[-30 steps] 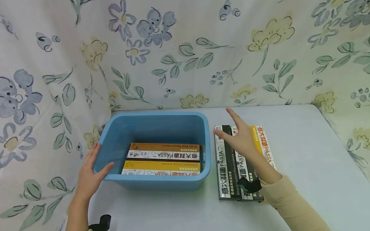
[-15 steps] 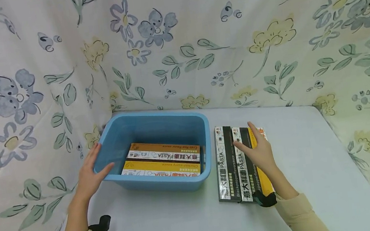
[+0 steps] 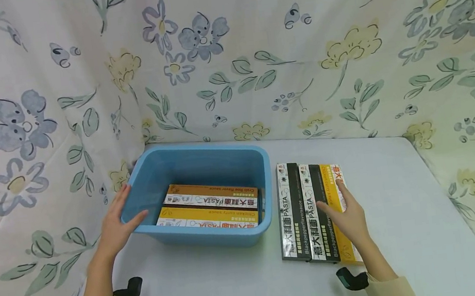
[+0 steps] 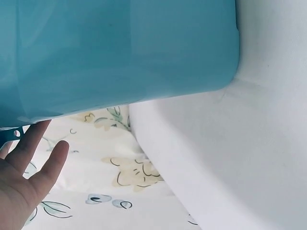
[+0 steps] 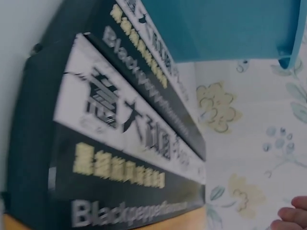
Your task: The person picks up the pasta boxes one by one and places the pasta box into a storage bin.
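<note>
**Resting on the boxes, steadying the bin**

Laying your right hand flat on the table-side pasta boxes, you have its fingers straight and slightly spread, gripping nothing. Its palm covers the near end of the yellow pasta box, the rightmost of three lying side by side, and the fingertips reach over onto the middle black pasta box. The left black pasta box lies just beside the blue bin, close to its right wall. In your right wrist view the black-pepper lettering of a black box fills the picture, blurred, with the bin's blue wall above it and only fingertips showing at the lower right corner.

Your left hand rests against the bin's left wall, fingers extended along the outside and thumb hooked at the near corner of the rim; it is relaxed rather than clamped. Your left wrist view shows the same blue wall close up, with straight fingers just below it.

Inside the bin, two pasta boxes lie flat next to each other on the bottom. Everything sits on a white table backed by a flowered cloth.
</note>
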Available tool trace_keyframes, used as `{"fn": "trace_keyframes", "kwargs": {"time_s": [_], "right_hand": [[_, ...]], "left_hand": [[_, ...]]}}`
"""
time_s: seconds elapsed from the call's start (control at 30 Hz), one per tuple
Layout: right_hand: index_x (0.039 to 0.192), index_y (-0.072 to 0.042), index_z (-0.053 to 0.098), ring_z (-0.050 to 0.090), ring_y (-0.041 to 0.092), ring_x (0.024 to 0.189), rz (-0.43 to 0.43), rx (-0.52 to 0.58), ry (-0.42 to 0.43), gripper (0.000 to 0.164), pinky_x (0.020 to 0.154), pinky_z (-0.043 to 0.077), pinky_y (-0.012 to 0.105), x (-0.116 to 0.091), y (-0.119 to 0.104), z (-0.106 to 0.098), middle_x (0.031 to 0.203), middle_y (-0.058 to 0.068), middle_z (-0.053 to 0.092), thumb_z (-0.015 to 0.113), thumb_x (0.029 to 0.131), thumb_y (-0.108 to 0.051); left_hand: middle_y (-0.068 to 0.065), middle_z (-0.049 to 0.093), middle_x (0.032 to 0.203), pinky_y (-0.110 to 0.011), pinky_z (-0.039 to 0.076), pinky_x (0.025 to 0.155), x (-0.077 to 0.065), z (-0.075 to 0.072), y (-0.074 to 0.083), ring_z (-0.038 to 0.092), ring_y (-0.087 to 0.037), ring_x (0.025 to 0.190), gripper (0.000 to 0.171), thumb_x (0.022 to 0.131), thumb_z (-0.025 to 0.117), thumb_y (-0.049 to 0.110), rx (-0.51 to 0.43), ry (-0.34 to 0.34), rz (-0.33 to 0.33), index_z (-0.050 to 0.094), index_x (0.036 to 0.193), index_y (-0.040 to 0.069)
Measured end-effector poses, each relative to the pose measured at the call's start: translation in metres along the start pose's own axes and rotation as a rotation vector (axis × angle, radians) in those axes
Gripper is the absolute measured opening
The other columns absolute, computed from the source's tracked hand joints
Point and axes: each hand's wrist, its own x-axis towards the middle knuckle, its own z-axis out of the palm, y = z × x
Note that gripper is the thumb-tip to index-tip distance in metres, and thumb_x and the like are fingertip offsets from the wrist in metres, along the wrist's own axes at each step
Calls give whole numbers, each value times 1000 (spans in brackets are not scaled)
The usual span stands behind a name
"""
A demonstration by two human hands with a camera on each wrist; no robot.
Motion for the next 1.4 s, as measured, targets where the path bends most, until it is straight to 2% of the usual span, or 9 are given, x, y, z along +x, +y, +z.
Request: {"fn": "trace_keyframes", "kwargs": {"time_s": [0.17,0.4,0.5,0.53,0.67,0.9,1.17,1.4], "right_hand": [[156,-7,17,19,47,142,70,-12,2,91,108,22,66,-10,14,-3,158,23,19,69,87,-37],[155,-3,16,18,46,143,126,-21,12,94,109,21,66,-24,33,-4,158,23,19,70,87,-38],[155,-2,16,18,47,142,145,-36,25,94,107,21,68,-29,40,-4,157,24,19,70,86,-38],[154,-2,17,19,48,142,149,-42,31,94,107,22,68,-31,42,-4,157,25,19,71,86,-38],[154,-1,17,19,49,141,192,-73,31,96,108,21,67,-37,51,-6,156,26,19,72,84,-38],[154,0,9,15,53,140,286,-95,-49,101,110,17,66,-45,67,-10,155,30,13,71,85,-39],[154,-2,-2,12,57,137,398,-79,-133,114,108,21,65,-51,80,-6,155,33,4,72,82,-49],[154,-1,-4,16,55,138,386,-76,-164,117,109,22,62,-57,83,0,153,36,10,75,80,-47]], "left_hand": [[-19,15,160,-78,19,99,-1,1,0,14,-50,142,83,86,67,25,-7,5,9,24,154,7],[-11,16,161,-77,13,102,-1,7,-11,11,-43,145,80,88,66,36,-37,45,43,26,155,18],[-13,17,161,-77,14,101,-1,7,-9,12,-44,145,80,87,67,33,-33,50,49,27,155,15],[-16,16,161,-78,16,99,-1,4,-3,13,-47,143,81,87,66,30,-31,34,40,26,155,12],[-18,15,160,-78,19,99,-1,2,1,14,-49,143,81,86,67,25,-21,21,20,25,154,9],[-19,15,160,-78,18,99,-1,2,1,13,-49,143,81,86,67,23,-31,14,7,25,154,7],[-19,15,160,-76,16,102,-2,1,1,13,-48,143,83,85,68,24,-26,7,10,25,154,6],[-18,15,160,-77,15,102,-2,0,1,12,-48,144,82,86,68,24,-32,5,-1,25,154,8]]}}
